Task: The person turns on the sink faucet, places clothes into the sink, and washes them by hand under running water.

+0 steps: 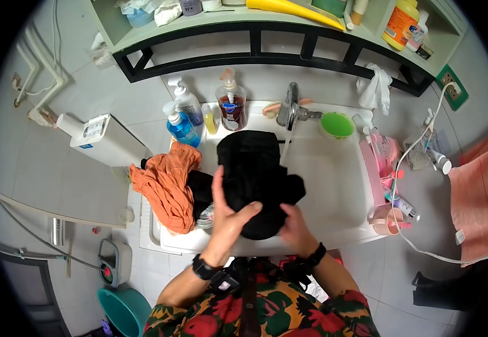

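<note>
In the head view I hold a bunched black cloth item [258,174] over the left part of the white sink [334,196]. Its folds hide what kind of article it is. My left hand [228,222] grips its lower left side, thumb laid across the front. At its lower right, my right hand [296,227] closes on the cloth, with some fingers hidden behind it. Just behind the cloth is the metal faucet [292,109], from which a thin stream of water seems to fall. An orange cloth [168,188] lies to the left of my left hand.
Pump bottles, including a blue one [183,130] and a dark red one [232,109], stand along the sink's back left. A green bowl [336,125] sits near the faucet. Pink toiletry holders [374,168] line the right edge. Overhead runs a loaded shelf [227,25].
</note>
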